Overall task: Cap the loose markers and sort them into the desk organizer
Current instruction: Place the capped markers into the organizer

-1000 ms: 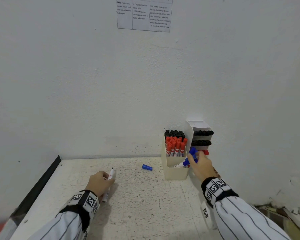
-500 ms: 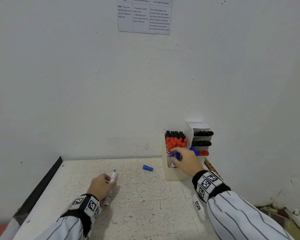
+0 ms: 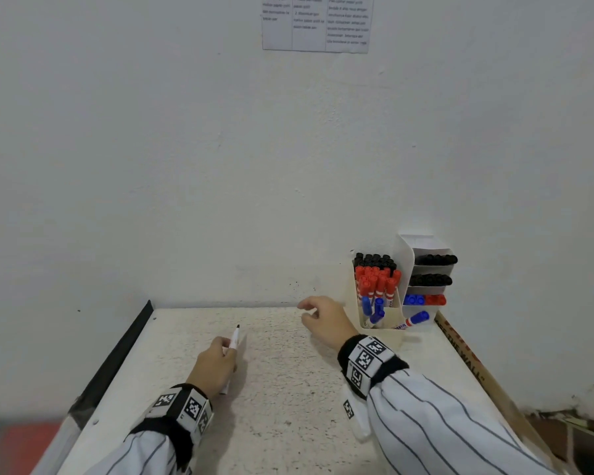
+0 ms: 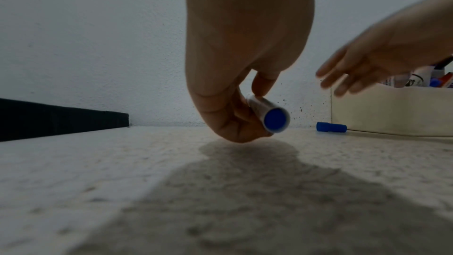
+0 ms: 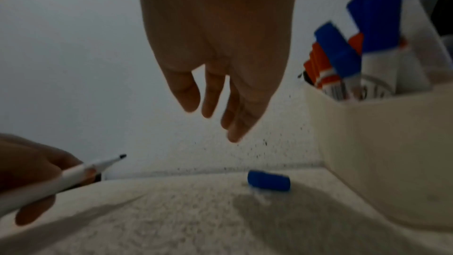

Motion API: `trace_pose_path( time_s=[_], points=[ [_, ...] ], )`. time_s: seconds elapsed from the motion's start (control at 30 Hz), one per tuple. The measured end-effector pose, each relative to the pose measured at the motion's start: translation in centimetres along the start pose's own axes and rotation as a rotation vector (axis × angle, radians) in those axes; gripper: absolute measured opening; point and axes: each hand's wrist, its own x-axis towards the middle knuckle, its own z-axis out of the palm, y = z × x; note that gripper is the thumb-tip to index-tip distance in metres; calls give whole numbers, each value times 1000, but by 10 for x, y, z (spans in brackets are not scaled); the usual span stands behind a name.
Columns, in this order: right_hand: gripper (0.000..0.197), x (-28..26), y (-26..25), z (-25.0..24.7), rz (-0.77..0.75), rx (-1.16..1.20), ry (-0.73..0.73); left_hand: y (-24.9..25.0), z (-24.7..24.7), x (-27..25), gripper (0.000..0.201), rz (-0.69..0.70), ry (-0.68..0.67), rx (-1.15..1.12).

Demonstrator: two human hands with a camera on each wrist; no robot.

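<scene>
Left hand (image 3: 213, 366) grip curled round an uncapped marker (image 3: 233, 341), right hand (image 3: 324, 320) grip loose, empty, seemingly just above a blue cap (image 5: 269, 180), desk organizer (image 3: 379, 332) beside it on the worktop (image 3: 288, 406).

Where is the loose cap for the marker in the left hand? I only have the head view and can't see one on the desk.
Observer: A blue cap lies on the desk beneath the right hand, close to the organizer wall. That hand hides it from the head camera.
Operator: Does it match that marker? I see only a dark tip.
Observer: Probably. The left wrist view shows that the marker gripped by the left hand has a blue rear plug.
Operator: Is the right hand holding anything?
Observer: No. The right wrist view shows its fingers straight, empty and clear of the cap.
</scene>
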Motion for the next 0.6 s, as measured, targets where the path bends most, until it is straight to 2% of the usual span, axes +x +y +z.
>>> trace_pose_path(
  time_s=[0.1, 0.27, 0.4, 0.47, 0.53, 0.6],
  points=[
    [46, 10, 13, 24, 198, -88, -196, -5, -8, 0, 20, 9, -33, -40],
    [57, 24, 28, 45, 297, -398, -385, -11, -15, 2, 20, -15, -68, -147],
    [46, 31, 31, 52, 344, -567, -239, -11, -15, 2, 18, -22, -86, -182],
    [37, 32, 30, 48, 383, -621, -224, -10, -13, 0, 15, -28, -85, -213],
    [31, 33, 27, 43, 394, -611, -234, -9, -11, -2, 12, -28, -93, -234],
    [25, 34, 27, 41, 354, -492, -191, -8, -10, -5, 12, -9, -97, -228]
  ],
)
